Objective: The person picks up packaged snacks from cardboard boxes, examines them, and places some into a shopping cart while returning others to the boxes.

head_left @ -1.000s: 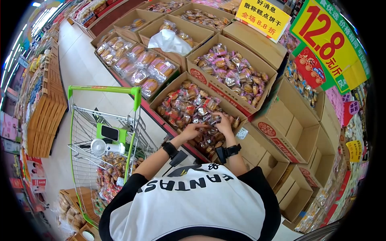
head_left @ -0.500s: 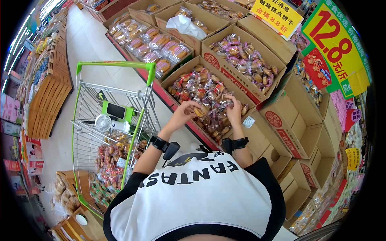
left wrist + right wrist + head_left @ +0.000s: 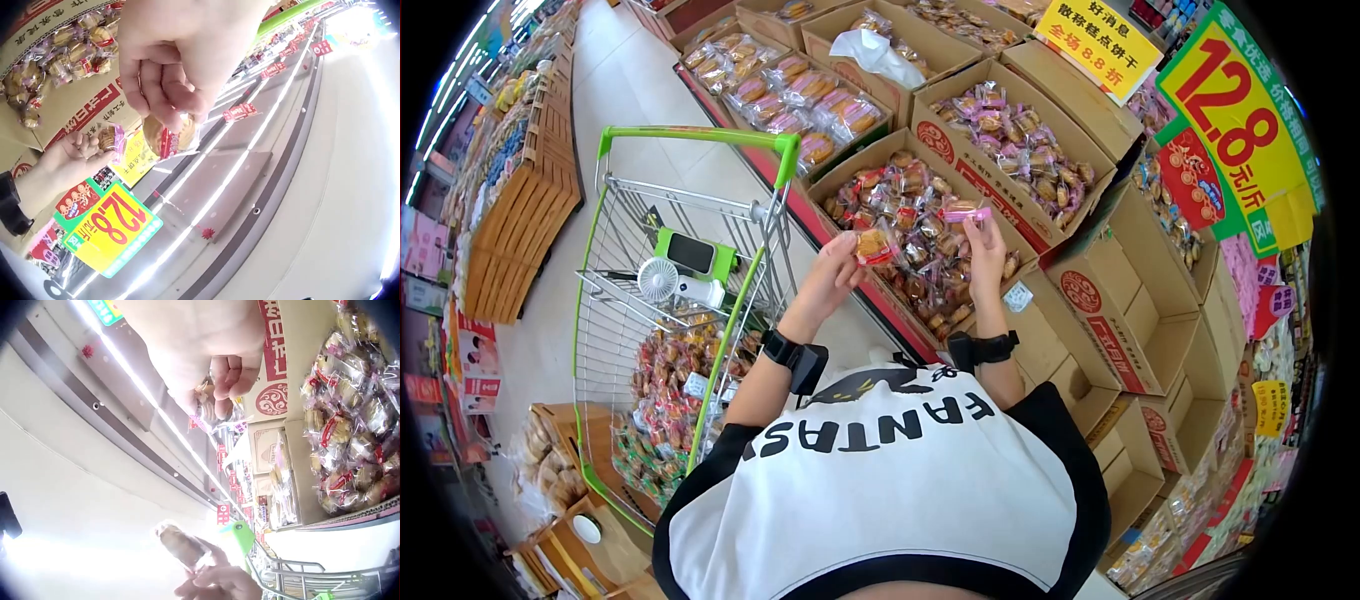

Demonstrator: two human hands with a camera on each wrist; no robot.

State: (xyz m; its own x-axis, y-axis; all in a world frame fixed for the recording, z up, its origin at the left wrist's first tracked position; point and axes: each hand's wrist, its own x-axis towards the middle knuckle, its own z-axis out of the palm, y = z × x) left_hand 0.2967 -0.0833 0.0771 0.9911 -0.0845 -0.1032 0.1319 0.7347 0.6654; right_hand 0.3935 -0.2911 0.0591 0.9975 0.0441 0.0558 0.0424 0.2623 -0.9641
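In the head view my left hand (image 3: 830, 278) pinches a wrapped mooncake (image 3: 876, 246) over the near left side of a pile of wrapped mooncakes (image 3: 910, 210) in a cardboard box. Clear film with a red label covers this mooncake, and the left wrist view shows it hanging from the fingertips. My right hand (image 3: 988, 258), above the box's right part, holds a second mooncake (image 3: 967, 213) in film with a pink-purple edge. In the right wrist view, curled fingers partly hide that mooncake (image 3: 206, 403). The hands are apart, each with one mooncake.
A shopping cart (image 3: 700, 135) with a green handle stands on the left, carrying a small white fan (image 3: 657, 280) and bagged goods. Behind the pile is another filled box (image 3: 1010, 140); trays of packaged pastries lie to its left. Cardboard boxes (image 3: 1130, 290) and price signs (image 3: 1230, 120) are at right.
Both hands were down among the mooncakes. The left hand has lifted the red-labelled mooncake out, and the right hand has come up with the pink-edged one. The head view has shifted slightly.
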